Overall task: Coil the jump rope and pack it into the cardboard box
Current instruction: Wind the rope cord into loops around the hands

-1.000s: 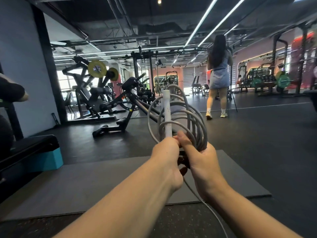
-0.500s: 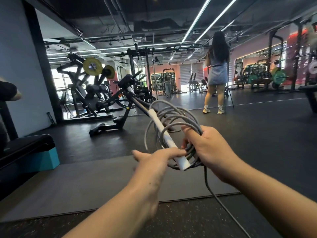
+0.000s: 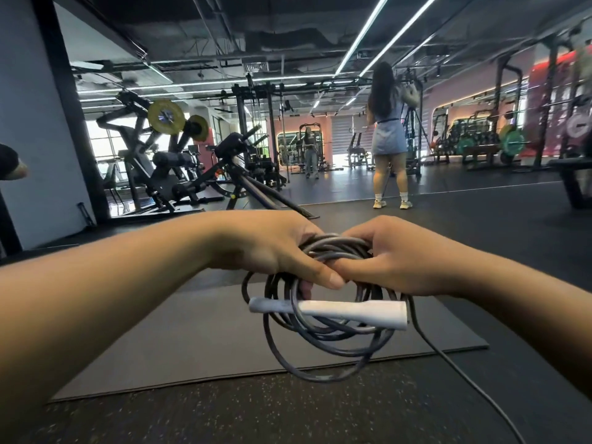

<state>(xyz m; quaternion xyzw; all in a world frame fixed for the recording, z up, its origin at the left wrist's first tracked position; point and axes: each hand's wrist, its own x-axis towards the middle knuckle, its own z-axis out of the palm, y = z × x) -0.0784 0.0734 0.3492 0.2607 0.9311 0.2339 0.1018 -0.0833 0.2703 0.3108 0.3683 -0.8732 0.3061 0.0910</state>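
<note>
A grey jump rope (image 3: 330,350) hangs in several loops from both hands in front of me. My left hand (image 3: 269,245) grips the top of the coil from the left, thumb pressed over the strands. My right hand (image 3: 394,254) grips the same bundle from the right, and the fingers of the two hands touch. One white handle (image 3: 330,310) lies level across the loops just below my hands. A loose end of the rope (image 3: 474,382) trails down to the lower right and out of view. No cardboard box is in view.
A dark grey mat (image 3: 198,334) lies on the speckled floor below my hands. Weight machines (image 3: 166,168) stand at the left and back. A person in a light blue dress (image 3: 387,136) stands with their back to me, right of centre. A dark bench (image 3: 573,181) is at the right edge.
The coil has swung from upright to hanging below my hands. The white handle went from pointing up to lying level. My left hand, open half a second ago, has closed on the bundle.
</note>
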